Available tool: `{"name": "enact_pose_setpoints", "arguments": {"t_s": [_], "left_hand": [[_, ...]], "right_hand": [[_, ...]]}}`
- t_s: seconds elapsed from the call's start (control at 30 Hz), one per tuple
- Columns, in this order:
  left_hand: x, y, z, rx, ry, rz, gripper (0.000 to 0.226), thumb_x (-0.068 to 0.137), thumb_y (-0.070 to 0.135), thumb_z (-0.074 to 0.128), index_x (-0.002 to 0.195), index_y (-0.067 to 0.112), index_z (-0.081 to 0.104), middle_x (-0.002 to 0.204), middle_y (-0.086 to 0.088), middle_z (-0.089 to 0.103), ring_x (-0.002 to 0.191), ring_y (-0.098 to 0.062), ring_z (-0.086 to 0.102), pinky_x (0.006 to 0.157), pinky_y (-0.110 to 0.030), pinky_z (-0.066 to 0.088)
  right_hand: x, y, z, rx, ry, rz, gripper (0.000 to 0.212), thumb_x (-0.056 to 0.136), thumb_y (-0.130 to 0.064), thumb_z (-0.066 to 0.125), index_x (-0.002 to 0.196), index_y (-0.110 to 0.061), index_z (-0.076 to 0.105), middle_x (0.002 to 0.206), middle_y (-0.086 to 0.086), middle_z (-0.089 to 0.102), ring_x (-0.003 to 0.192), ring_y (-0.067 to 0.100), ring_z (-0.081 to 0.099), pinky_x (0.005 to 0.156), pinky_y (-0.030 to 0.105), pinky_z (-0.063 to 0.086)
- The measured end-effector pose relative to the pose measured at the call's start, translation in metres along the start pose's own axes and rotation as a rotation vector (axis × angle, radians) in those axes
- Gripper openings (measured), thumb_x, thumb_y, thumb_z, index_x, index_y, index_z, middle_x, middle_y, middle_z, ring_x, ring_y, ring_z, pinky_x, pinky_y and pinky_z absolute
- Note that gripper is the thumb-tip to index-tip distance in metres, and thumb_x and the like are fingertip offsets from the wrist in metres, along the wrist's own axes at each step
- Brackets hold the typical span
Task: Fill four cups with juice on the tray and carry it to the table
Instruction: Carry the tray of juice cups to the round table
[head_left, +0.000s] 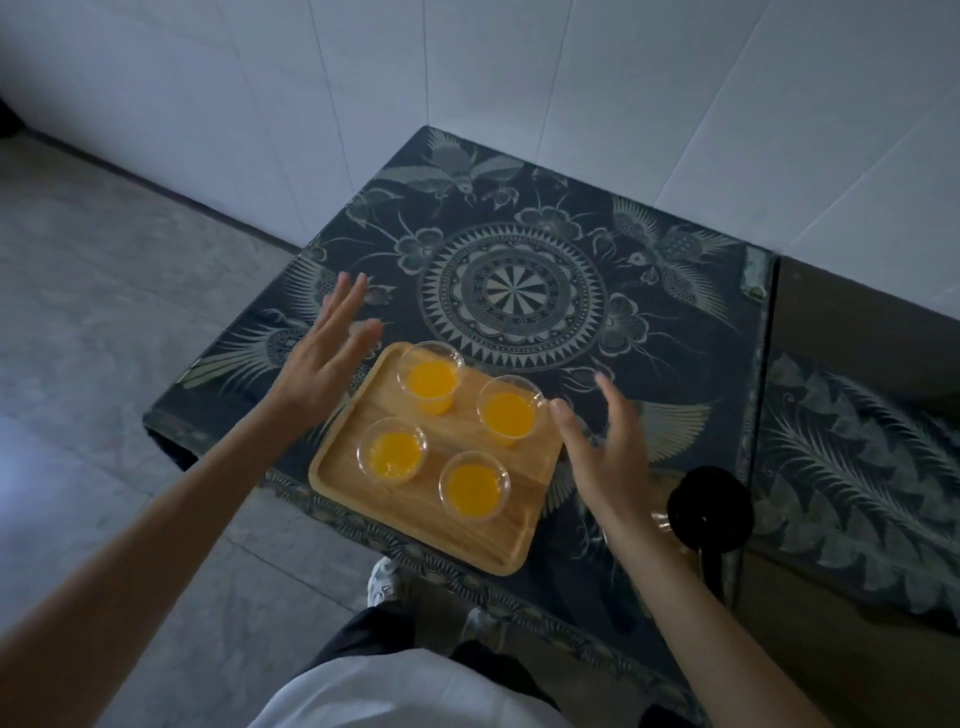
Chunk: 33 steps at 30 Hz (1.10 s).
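Observation:
A wooden tray rests on the near edge of a table covered with a dark patterned cloth. On the tray stand several clear cups of orange juice, among them a far left cup, a far right cup and a near right cup. My left hand hovers just off the tray's left side, fingers spread, holding nothing. My right hand hovers off the tray's right side, fingers apart and empty, its thumb close to the far right cup.
A black round object on a stand sits by the table's right edge, close to my right wrist. White tiled walls meet behind the table. Grey floor lies to the left. My shoe shows under the table's near edge.

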<state>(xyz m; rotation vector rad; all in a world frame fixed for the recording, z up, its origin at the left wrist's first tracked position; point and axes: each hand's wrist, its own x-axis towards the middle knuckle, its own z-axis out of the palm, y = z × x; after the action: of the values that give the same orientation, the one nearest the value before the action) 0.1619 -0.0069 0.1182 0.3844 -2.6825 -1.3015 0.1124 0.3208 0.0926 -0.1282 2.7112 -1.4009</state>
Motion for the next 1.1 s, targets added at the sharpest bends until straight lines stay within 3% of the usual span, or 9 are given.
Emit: {"name": "enact_pose_setpoints", "arguments": {"t_s": [0.17,0.27,0.4,0.53,0.6,0.73,0.87,0.97,1.1], "left_hand": [[0.0,-0.073,-0.011,-0.083,0.053,-0.237,0.069,0.106,0.061,0.025,0.165,0.024,0.029,0.173,0.002,0.027,0.154,-0.005,0.023,0.13,-0.037,0.017],[-0.001,-0.103,-0.007,-0.147,-0.032,-0.465,0.085,0.094,0.077,0.028,0.159,0.024,0.042,0.166,-0.004,0.043,0.154,-0.023,0.037,0.128,-0.05,0.027],[0.0,-0.125,0.011,0.017,-0.165,-0.572,0.067,0.108,0.062,0.029,0.138,0.012,0.064,0.132,-0.019,0.068,0.127,-0.039,0.06,0.102,-0.043,0.044],[-0.002,-0.133,0.032,0.075,-0.231,-0.527,0.046,0.111,0.044,0.037,0.108,0.011,0.068,0.094,-0.009,0.067,0.101,-0.035,0.064,0.083,-0.041,0.043],[-0.001,-0.137,0.04,0.088,-0.242,-0.526,0.042,0.11,0.042,0.041,0.108,0.012,0.07,0.099,-0.011,0.069,0.1,-0.034,0.064,0.084,-0.042,0.047],[0.004,-0.144,0.052,0.13,-0.222,-0.526,0.041,0.108,0.039,0.049,0.138,0.014,0.061,0.125,-0.011,0.069,0.113,-0.031,0.065,0.096,-0.044,0.053],[0.007,-0.148,0.06,0.207,-0.183,-0.502,0.038,0.107,0.041,0.049,0.132,0.014,0.058,0.121,-0.012,0.07,0.104,-0.031,0.067,0.089,-0.047,0.057],[0.006,-0.151,0.067,0.266,-0.157,-0.5,0.041,0.107,0.048,0.047,0.126,0.013,0.057,0.119,-0.014,0.068,0.098,-0.033,0.068,0.086,-0.05,0.058],[0.003,-0.15,0.08,0.375,-0.084,-0.46,0.046,0.107,0.049,0.045,0.121,0.007,0.054,0.122,-0.022,0.062,0.099,-0.04,0.065,0.079,-0.051,0.055]], "right_hand": [[-0.006,0.026,0.032,0.062,0.027,0.183,0.07,0.099,-0.069,0.039,0.155,-0.026,0.039,0.158,-0.003,0.042,0.142,0.017,0.042,0.115,0.047,0.038],[-0.01,0.043,0.049,0.035,0.038,0.283,0.062,0.105,-0.057,0.035,0.156,-0.021,0.039,0.159,0.0,0.041,0.145,0.019,0.039,0.116,0.042,0.035],[-0.017,0.063,0.07,0.014,0.051,0.388,0.057,0.108,-0.046,0.038,0.156,-0.017,0.038,0.159,0.004,0.043,0.145,0.022,0.04,0.118,0.045,0.034],[-0.022,0.08,0.087,-0.008,0.049,0.479,0.054,0.106,-0.042,0.044,0.154,-0.015,0.041,0.147,0.005,0.054,0.135,0.024,0.052,0.104,0.035,0.041],[-0.024,0.085,0.093,-0.03,0.067,0.489,0.047,0.105,-0.036,0.048,0.146,-0.014,0.05,0.13,0.002,0.061,0.12,0.02,0.058,0.094,0.032,0.041],[-0.022,0.091,0.1,-0.096,0.101,0.472,0.036,0.104,-0.033,0.05,0.134,-0.015,0.06,0.106,-0.008,0.057,0.098,0.012,0.055,0.081,0.03,0.038],[-0.019,0.093,0.11,-0.107,0.121,0.48,0.023,0.105,-0.034,0.051,0.111,-0.019,0.068,0.099,-0.007,0.065,0.094,0.016,0.063,0.078,0.034,0.049],[-0.017,0.095,0.117,-0.134,0.163,0.497,0.019,0.105,-0.031,0.054,0.096,-0.018,0.066,0.085,-0.01,0.063,0.086,0.017,0.065,0.064,0.024,0.044],[-0.013,0.095,0.127,-0.155,0.222,0.56,0.026,0.103,-0.031,0.057,0.111,-0.009,0.068,0.1,0.002,0.067,0.092,0.021,0.066,0.071,0.029,0.048]]}}
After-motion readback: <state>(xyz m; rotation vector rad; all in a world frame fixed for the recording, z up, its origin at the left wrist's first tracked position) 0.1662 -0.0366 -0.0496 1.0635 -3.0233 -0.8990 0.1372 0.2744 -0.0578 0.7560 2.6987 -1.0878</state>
